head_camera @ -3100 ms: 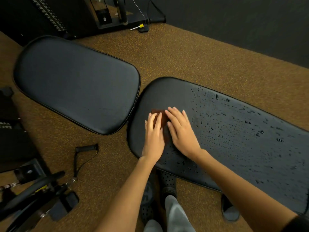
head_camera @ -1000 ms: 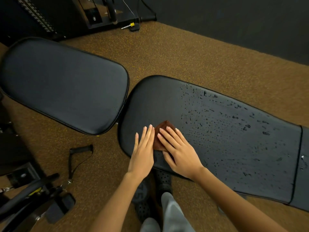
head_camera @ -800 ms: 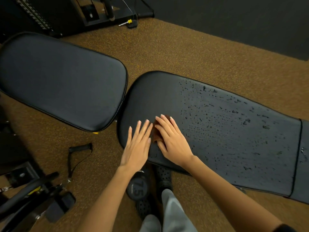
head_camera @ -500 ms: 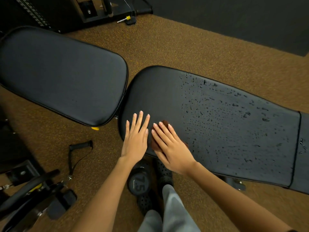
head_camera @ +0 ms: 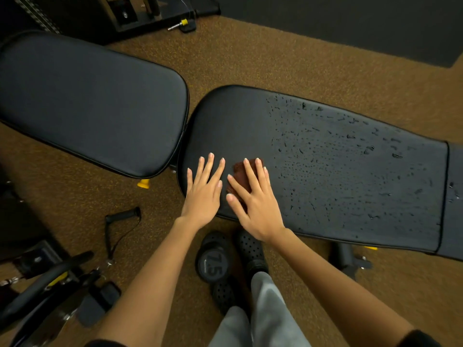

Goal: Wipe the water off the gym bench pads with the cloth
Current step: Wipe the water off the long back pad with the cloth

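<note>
Two black bench pads lie side by side. The left pad (head_camera: 95, 101) looks dry. The right pad (head_camera: 325, 159) is dry at its left end, and water droplets (head_camera: 350, 166) cover its middle and right. A small brown cloth (head_camera: 241, 171) lies flat near the right pad's front left edge. My right hand (head_camera: 253, 199) presses flat on the cloth with fingers spread, covering most of it. My left hand (head_camera: 204, 191) rests flat on the bare pad just left of the cloth, fingers apart, holding nothing.
A 7.5 dumbbell (head_camera: 213, 261) and my black shoes (head_camera: 250, 249) are on the brown floor under the pad's front edge. A black cable handle (head_camera: 122, 216) and machine parts (head_camera: 50, 279) lie at lower left. A weight machine base (head_camera: 150, 13) stands at the back.
My right hand has slid the cloth to the right, toward the droplets, and both hands have drawn apart slightly. My left hand stays flat on the pad's left end.
</note>
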`<action>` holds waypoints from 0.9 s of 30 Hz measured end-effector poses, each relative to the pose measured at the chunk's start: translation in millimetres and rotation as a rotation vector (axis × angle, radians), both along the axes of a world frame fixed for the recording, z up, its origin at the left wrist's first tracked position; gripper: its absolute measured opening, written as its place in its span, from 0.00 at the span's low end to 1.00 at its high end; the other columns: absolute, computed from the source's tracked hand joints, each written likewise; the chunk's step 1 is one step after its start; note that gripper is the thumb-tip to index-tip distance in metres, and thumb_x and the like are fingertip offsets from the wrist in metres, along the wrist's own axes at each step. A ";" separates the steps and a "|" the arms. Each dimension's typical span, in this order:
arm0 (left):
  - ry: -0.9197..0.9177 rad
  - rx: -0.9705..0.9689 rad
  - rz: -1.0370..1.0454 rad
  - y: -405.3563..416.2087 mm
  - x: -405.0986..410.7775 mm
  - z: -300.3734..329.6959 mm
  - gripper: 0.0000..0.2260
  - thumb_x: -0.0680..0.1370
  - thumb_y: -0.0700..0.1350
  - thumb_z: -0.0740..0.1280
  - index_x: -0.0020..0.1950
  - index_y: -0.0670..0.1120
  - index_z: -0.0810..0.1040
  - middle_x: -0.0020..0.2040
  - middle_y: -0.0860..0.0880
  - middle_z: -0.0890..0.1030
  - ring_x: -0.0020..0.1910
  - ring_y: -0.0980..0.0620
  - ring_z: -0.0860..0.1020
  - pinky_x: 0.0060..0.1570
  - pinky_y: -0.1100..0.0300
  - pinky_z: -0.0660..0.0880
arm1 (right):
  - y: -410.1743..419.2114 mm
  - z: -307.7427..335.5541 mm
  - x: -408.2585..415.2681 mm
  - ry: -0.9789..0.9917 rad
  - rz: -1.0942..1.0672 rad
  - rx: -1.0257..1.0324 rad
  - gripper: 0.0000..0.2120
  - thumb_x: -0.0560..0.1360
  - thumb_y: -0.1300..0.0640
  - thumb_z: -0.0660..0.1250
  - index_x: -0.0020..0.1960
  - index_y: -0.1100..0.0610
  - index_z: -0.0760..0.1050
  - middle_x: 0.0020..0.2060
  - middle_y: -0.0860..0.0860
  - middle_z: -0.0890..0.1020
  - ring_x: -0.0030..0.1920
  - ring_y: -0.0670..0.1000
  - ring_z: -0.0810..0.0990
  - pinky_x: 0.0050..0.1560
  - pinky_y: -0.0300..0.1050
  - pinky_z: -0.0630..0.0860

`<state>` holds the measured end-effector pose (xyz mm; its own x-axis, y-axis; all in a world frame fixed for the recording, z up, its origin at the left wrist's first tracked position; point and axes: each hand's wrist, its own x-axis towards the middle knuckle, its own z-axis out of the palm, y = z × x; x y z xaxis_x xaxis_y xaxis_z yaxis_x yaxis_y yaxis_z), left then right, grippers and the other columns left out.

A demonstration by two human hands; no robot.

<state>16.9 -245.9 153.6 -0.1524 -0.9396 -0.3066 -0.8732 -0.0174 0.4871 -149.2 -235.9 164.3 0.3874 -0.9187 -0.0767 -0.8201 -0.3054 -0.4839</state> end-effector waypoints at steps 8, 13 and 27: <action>-0.003 0.024 -0.001 -0.2 -0.9 0.5 0.24 0.84 0.45 0.49 0.77 0.54 0.43 0.77 0.52 0.38 0.75 0.52 0.34 0.71 0.49 0.33 | -3.9 -6.0 -39.6 0.065 0.143 -0.082 0.20 0.83 0.51 0.55 0.73 0.50 0.70 0.77 0.55 0.60 0.79 0.58 0.49 0.78 0.59 0.48; -0.022 0.008 -0.028 1.4 2.1 -0.6 0.24 0.84 0.45 0.50 0.77 0.54 0.42 0.77 0.51 0.38 0.75 0.51 0.34 0.71 0.49 0.33 | -6.3 -3.0 -33.8 0.050 0.006 -0.051 0.22 0.82 0.50 0.57 0.74 0.52 0.67 0.78 0.54 0.59 0.79 0.58 0.47 0.78 0.57 0.44; -0.081 0.042 -0.039 -0.3 0.6 4.3 0.25 0.84 0.45 0.49 0.75 0.55 0.38 0.76 0.52 0.35 0.74 0.51 0.33 0.72 0.49 0.34 | -1.5 5.6 -62.8 0.260 0.361 -0.110 0.27 0.80 0.48 0.56 0.77 0.55 0.61 0.78 0.52 0.58 0.79 0.54 0.50 0.78 0.56 0.47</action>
<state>17.5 -246.2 157.9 -0.1621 -0.9195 -0.3580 -0.9101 -0.0009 0.4143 -211.9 -237.4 170.0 0.6648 -0.7368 -0.1229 -0.7418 -0.6319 -0.2245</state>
